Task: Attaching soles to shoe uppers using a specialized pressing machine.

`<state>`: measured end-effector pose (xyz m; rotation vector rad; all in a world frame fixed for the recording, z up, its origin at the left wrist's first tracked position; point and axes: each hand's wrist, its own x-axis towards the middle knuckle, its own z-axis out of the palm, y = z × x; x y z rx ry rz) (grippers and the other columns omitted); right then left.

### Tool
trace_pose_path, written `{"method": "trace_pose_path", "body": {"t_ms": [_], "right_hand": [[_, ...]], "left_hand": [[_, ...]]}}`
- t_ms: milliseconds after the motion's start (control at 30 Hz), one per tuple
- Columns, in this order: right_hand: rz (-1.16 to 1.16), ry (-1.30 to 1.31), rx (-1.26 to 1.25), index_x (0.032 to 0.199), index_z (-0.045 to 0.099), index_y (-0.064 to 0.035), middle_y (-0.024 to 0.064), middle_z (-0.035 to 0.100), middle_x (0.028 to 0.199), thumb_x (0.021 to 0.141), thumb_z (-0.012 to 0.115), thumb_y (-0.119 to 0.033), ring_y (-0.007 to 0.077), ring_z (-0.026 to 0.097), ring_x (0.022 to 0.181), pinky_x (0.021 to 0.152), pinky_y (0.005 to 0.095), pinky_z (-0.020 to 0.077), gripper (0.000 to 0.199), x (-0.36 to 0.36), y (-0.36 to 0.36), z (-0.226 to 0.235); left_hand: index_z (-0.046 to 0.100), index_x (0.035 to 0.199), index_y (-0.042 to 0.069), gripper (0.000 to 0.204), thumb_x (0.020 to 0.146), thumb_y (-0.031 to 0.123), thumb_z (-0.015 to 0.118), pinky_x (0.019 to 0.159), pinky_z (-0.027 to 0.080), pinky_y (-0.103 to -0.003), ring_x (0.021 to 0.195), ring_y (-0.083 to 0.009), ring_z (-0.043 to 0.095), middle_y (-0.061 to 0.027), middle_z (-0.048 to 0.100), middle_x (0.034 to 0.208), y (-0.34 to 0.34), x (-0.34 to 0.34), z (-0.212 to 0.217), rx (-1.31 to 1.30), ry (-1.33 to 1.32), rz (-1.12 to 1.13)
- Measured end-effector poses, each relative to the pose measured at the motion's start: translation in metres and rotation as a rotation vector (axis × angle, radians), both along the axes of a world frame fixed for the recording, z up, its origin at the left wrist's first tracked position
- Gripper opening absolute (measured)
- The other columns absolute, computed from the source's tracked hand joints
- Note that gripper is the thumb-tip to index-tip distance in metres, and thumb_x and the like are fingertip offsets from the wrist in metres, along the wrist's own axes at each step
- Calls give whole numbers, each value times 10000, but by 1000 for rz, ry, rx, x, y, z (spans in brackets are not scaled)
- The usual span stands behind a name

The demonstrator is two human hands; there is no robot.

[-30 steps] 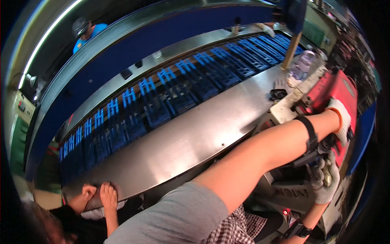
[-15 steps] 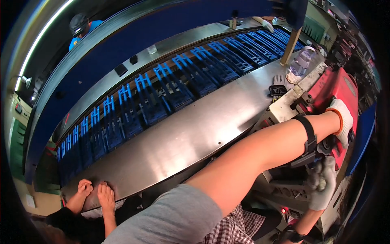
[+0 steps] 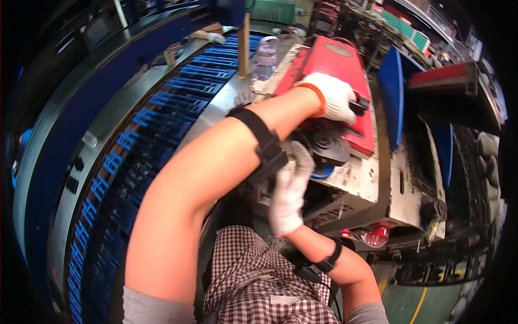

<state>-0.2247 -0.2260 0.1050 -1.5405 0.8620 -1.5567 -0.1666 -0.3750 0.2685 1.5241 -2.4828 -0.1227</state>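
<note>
My left hand (image 3: 330,97), in a white knit glove with an orange cuff, reaches across to a red machine cover (image 3: 333,56). Its fingers curl round a small black handle (image 3: 360,103) on that cover. Below it is a dark round wheel-like part (image 3: 324,141) on the machine's front. My right hand (image 3: 291,189), also white-gloved, is raised beside that part with its fingers stretched upward; I see nothing in it. Part of its fingertips lies close to the black device (image 3: 267,156) strapped on my left forearm.
A clear plastic bottle (image 3: 265,58) stands behind the machine, left of the cover. A grey glove (image 3: 244,97) lies on the metal table (image 3: 216,110). Blue slatted racks (image 3: 145,116) run along the left. Another person's gloved hand (image 3: 217,38) rests at the far end. Blue panels (image 3: 391,97) stand right.
The view has swung right toward the machine, and the bare hands at lower left have left it. My left hand now grips the black handle; my right hand has come up left of the wheel-like part.
</note>
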Motion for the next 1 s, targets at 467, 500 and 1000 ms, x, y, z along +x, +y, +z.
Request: {"method": "trace_pose_path", "body": {"t_ms": [467,500,1000], "right_hand": [[224,576,-308,1198,712,-10,141,713,1104,950,620,11,267,694,999,938,373,543,266,-134,-75,92],[155,587,-299,1187,723,-31,140,705,1112,930,631,14,263,682,1014,933,363,538,277,-125,-88,103],[81,779,115,1568,447,-36,276,540,1518,836,739,-456,409,575,1354,1152,435,443,893,-75,-290,95]], "left_hand": [[738,1035,72,318,860,320,646,934,540,-493,1059,-427,691,-221,740,1079,-3,35,112,-630,93,-169],[730,1080,79,335,859,321,660,940,540,-488,1061,-422,692,-216,739,1089,-14,40,120,-721,112,-109],[657,1369,104,530,900,331,749,951,557,-363,1130,-289,701,-191,705,1260,13,79,57,-972,511,-64]]}}
